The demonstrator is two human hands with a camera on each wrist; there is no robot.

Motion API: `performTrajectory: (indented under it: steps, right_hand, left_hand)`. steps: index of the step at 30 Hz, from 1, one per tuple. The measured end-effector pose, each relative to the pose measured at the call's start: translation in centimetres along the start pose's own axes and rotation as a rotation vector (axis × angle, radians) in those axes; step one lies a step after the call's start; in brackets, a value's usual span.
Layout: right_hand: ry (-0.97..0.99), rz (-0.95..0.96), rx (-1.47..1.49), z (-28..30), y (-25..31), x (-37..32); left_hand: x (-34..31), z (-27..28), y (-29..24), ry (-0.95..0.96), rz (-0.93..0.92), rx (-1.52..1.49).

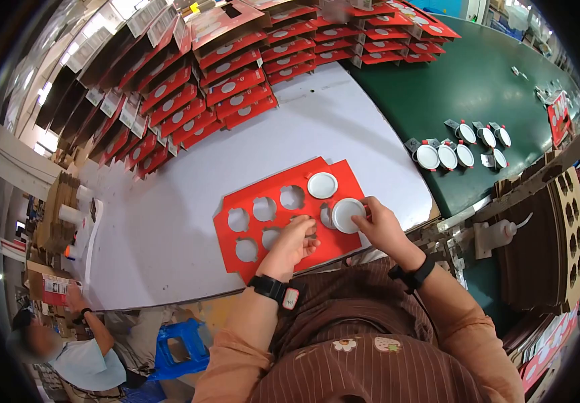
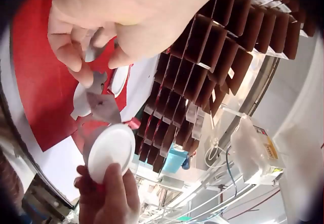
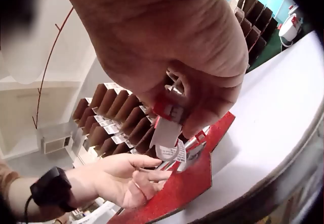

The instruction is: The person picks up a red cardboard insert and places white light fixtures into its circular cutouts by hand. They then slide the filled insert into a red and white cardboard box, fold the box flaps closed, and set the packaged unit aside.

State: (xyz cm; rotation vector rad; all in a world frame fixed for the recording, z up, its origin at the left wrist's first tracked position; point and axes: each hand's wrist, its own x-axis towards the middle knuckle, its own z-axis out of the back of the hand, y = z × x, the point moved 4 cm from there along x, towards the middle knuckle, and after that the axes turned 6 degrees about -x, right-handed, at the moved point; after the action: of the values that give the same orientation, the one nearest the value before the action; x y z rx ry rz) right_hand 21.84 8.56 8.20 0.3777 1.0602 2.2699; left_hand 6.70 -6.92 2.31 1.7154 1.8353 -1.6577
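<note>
A red board (image 1: 283, 181) with two rows of round holes lies on the pale table. One white round lamp (image 1: 322, 185) sits in its upper right hole. My right hand (image 1: 385, 232) pinches another white round lamp (image 1: 348, 215) by its rim, over the board's right side; this lamp (image 2: 112, 152) faces up in the left wrist view. A red clip and a white label (image 3: 174, 152) show under the right fingers. My left hand (image 1: 291, 247) is over the lower row, fingers curled; in the left wrist view they pinch a small grey piece (image 2: 95, 49), partly hidden.
Stacked red cartons with round holes (image 1: 236, 80) stand at the table's far side. More white lamps (image 1: 447, 156) lie on the green table (image 1: 404, 101) at right. A white bottle (image 1: 495, 236) and brown cardboard dividers (image 1: 538, 255) are at right. Another person (image 1: 78, 356) is at lower left.
</note>
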Motion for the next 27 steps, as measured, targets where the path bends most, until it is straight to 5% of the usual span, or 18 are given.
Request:
performTrajectory:
  steps: [4, 11, 19, 27]
  right_hand:
    - [0.028, 0.009, -0.234, -0.2, -0.2, 0.0]
    - [0.091, -0.149, -0.151, -0.3, -0.9, -0.9]
    - [0.076, 0.049, -0.438, -1.4, -2.0, -0.7]
    - [0.031, -0.035, -0.467, -2.4, -2.3, -1.0]
  left_hand:
    - [-0.9, -1.5, 1.6, 0.063, 0.016, -0.033]
    - [-1.7, -2.4, 2.8, 0.079, 0.044, 0.070]
    - [-2.7, -5.0, 2.6, 0.243, 0.158, 0.093]
    - [-1.4, -5.4, 4.2, 0.136, 0.121, 0.198]
